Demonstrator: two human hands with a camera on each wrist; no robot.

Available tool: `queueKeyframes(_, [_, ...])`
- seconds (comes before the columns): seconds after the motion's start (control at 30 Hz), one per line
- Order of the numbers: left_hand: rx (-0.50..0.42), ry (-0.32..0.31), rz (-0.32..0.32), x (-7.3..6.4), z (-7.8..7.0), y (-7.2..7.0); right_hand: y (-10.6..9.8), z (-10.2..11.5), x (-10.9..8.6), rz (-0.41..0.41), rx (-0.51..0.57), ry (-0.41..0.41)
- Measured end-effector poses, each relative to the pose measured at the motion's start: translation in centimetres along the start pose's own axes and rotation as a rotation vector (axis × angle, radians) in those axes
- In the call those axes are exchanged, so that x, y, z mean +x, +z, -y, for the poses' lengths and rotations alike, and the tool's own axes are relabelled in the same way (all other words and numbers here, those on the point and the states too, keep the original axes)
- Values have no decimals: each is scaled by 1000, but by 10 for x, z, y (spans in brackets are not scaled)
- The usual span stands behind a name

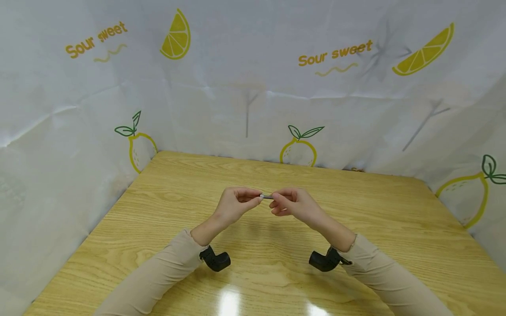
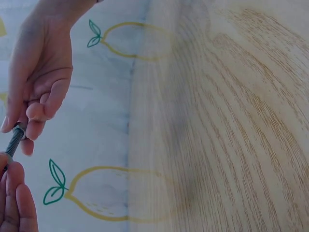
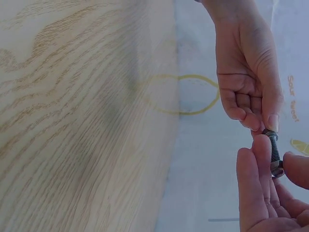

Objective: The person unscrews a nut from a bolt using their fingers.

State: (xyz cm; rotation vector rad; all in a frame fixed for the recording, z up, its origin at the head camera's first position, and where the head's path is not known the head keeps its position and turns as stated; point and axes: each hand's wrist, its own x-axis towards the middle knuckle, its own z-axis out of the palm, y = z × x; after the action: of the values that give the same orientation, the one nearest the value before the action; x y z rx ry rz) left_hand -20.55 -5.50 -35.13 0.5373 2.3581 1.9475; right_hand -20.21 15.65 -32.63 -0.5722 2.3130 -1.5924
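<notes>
A small metal bolt point(image 1: 267, 197) lies nearly level between both hands, held up over the table. My left hand point(image 1: 234, 205) pinches one end between thumb and fingertips, hiding most of that end. At the other end, my right hand point(image 1: 297, 204) grips a hex nut point(image 3: 277, 168) with thumb and index finger. The bare thread of the bolt point(image 3: 274, 149) shows between the two grips in the right wrist view. In the left wrist view the nut point(image 2: 19, 130) sits at the right fingertips, and the remaining right fingers are loosely bent.
Below the hands stretches a light wood-grain table point(image 1: 269, 276). A white cloth point(image 1: 221, 109) printed with lemons hangs behind it and along the sides. Black camera mounts point(image 1: 216, 260) sit on both wrists, under beige sleeves.
</notes>
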Motion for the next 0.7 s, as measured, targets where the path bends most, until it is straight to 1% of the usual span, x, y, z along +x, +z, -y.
queueKeyframes(0.1, [2,-1,0,0,0,0,0,0,0,-16,4,0])
queueKeyframes(0.27, [0,1,-1,-1,-2,0,1,0,0,-62,-54,-21])
queueKeyframes(0.33, [1,10,-5,-2,-2,0,1,0,0,-73,-75,-16])
queueKeyframes(0.47, [-2,8,-8,-2,-3,1,0,-1,0,-43,-62,-1])
queueKeyframes(0.6, [-4,-7,-4,-1,-2,0,-1,0,0,-2,-19,22])
queueKeyframes(0.7, [-1,-5,2,-1,-1,0,-1,0,0,0,11,37])
